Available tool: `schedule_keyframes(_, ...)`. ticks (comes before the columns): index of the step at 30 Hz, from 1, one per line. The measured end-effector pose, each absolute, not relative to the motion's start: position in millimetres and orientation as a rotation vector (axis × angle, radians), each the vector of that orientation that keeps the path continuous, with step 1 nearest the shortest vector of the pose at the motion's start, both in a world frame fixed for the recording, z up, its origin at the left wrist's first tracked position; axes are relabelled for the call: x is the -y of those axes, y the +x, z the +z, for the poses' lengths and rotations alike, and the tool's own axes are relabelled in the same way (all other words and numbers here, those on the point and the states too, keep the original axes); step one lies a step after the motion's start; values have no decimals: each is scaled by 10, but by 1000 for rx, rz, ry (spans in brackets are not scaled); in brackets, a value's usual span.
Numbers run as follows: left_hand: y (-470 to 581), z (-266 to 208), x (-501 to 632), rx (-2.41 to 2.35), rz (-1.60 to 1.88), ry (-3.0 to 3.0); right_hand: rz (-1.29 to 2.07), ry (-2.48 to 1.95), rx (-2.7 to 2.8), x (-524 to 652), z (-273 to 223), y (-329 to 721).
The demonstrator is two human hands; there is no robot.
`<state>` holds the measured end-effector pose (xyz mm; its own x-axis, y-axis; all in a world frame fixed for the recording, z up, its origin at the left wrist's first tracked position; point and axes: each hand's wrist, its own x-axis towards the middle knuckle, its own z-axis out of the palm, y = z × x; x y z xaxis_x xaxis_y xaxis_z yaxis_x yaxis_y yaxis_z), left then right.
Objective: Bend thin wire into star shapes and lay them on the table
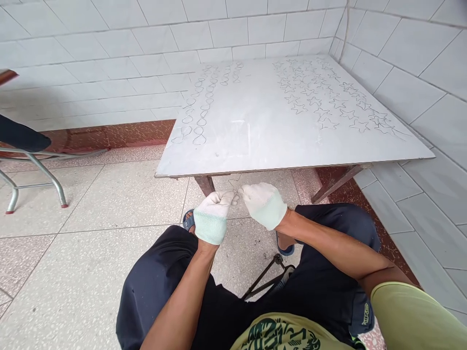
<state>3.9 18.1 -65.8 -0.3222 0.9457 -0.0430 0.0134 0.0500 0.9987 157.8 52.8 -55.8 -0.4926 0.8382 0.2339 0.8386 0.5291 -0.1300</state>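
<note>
A thin bent wire [233,183] rises between my gloved hands, just below the near edge of the table. My left hand [214,214], in a white glove with a pale green cuff, has its fingers closed on the wire. Close beside it, the gloved fingers of my right hand [263,203] are pinched together on the same wire. My fingers hide the lower part of it. On the white tabletop [233,141] lie several star-shaped wires [323,118] at the right and several wires in twisted loops [200,127] at the left.
Tiled walls [226,31] border the table at the back and right. A dark table leg [337,182] stands near my right knee. A metal-legged stool [54,182] is at the far left. Between my legs on the floor is a dark metal frame [264,278].
</note>
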Motion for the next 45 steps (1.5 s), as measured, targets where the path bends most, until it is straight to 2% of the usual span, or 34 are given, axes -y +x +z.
schedule_keyframes(7, 57, -652, -182, -1533, 1403, 1017, 59, -1368, 2462, -564, -654, 1545)
schedule_keyframes(18, 132, -645, -129, -1593, 1439, 985, -231, -1183, 2343, -603, -807, 1543)
schedule_keyframes(23, 154, -668, -139, -1628, 1440, 980, -183, -1157, 2368, -637, -798, 1555)
schedule_keyframes(25, 135, -684, -152, -1616, 1455, 967, 9, -1128, 2370, -651, -768, 1549)
schedule_keyframes(28, 66, -718, -182, -1588, 1490, 923, 485, -1103, 2239, -648, -692, 1508)
schedule_keyframes(34, -70, -737, -226, -1496, 1548, 913, 1522, -964, 1507, -635, -606, 1449)
schedule_keyframes(39, -98, -771, -247, -1481, 1516, 914, 1807, -755, 1179, -701, -716, 1443)
schedule_keyframes(45, -106, -833, -229, -1515, 1480, 933, 1946, -599, 1214, -690, -787, 1398)
